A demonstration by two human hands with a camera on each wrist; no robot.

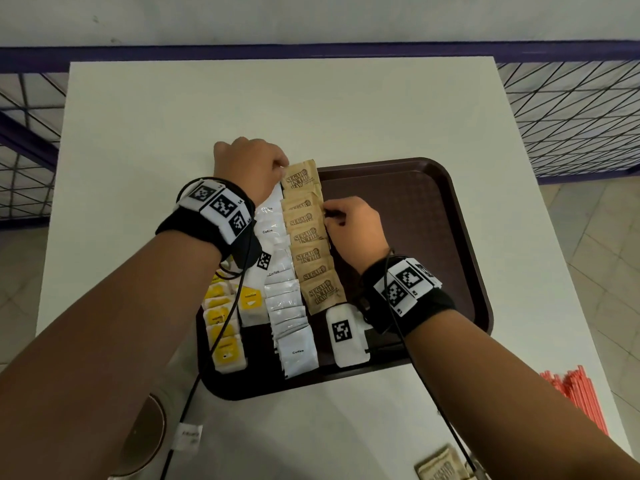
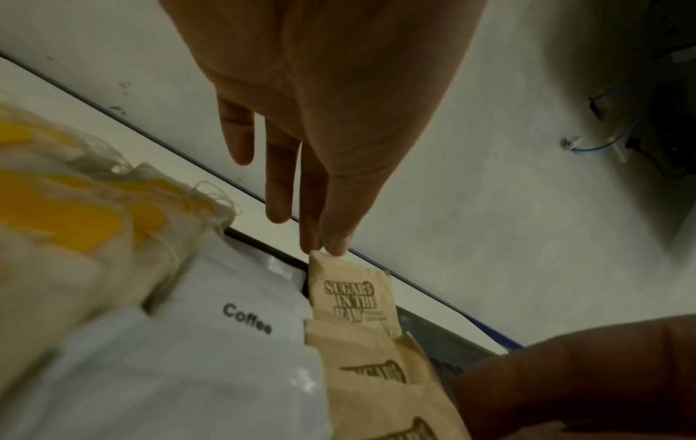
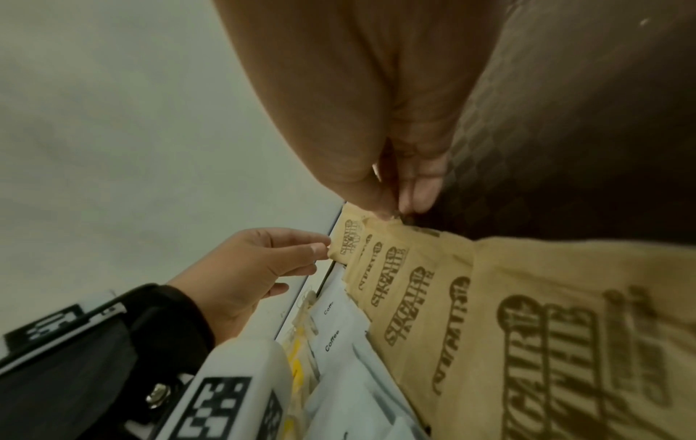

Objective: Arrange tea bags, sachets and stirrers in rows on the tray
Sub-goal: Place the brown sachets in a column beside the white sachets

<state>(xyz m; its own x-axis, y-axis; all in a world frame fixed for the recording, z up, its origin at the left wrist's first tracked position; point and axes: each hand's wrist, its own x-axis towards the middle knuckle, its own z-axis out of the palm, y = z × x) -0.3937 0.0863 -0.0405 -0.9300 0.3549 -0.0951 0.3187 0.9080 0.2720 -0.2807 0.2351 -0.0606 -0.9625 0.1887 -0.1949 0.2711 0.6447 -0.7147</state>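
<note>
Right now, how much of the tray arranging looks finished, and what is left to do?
Looks done: rows of yellow tea bags and white coffee sachets on the brown tray. In hand: the brown sugar sachets row; the left hand pinches its far sachet, the right hand pinches another's edge. Left: the red stirrers lie on the table, off the tray.

Overall light: dim, soft, even, greenish-grey cast.
Shadows: faint, soft under the forearms on the table [image 1: 311, 109].
Head view: sharp centre; edges bent by the wide lens.
Left wrist view: tea bags [image 2: 75, 214] close up, blurred.
Right wrist view: nearest sugar packet [image 3: 587, 342] smeared, out of focus.
</note>
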